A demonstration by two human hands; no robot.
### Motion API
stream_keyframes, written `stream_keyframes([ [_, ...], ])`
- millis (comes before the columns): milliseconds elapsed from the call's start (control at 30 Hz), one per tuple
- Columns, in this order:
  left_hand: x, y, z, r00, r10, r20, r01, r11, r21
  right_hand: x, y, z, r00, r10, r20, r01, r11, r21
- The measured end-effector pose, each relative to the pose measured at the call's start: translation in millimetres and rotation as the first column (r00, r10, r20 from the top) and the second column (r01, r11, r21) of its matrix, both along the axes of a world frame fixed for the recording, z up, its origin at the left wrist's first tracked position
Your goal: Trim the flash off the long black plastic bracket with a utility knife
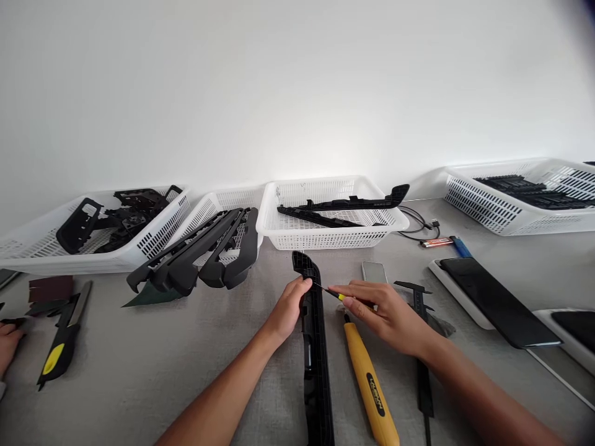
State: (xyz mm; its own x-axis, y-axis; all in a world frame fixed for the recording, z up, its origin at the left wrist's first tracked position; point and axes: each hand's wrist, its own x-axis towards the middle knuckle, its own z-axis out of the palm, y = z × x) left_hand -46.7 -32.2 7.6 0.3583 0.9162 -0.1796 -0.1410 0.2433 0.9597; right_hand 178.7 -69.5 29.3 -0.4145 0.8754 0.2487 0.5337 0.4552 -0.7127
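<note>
Your long black plastic part (316, 347) runs off the bottom edge of the view, so its near end is cut off, and your left hand (287, 310) covers part of its left side. The tip of the thin tool (331, 292) in your right hand (388, 316) is too small to make out. Bare grey table (153, 365) lies open to the left; a yellow knife (370, 384) and a black caliper (422, 347) crowd the right. The part lies lengthwise between your hands, ribbed, its far end curved. Left fingers press its upper edge; right fingers pinch the tool.
</note>
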Motion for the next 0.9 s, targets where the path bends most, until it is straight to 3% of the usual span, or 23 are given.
stream_keyframes([
  [533, 0.0, -0.9, 4.6, 0.994, -0.098, -0.045, 0.101, 0.993, 0.061, 4.5, 2.0, 2.7, 0.996, -0.084, -0.034, 0.085, 0.996, 0.037],
  [667, -0.8, 0.0, 2.1, 0.996, -0.082, -0.035, 0.084, 0.995, 0.058, 2.8, 1.0, 1.9, 1.000, -0.026, -0.017, 0.027, 0.999, 0.031],
  [900, -0.9, -2.4, 7.9, 0.988, -0.107, -0.111, 0.114, 0.991, 0.063, 1.2, -0.7, 1.4, 0.999, -0.034, -0.024, 0.034, 0.999, 0.022],
])
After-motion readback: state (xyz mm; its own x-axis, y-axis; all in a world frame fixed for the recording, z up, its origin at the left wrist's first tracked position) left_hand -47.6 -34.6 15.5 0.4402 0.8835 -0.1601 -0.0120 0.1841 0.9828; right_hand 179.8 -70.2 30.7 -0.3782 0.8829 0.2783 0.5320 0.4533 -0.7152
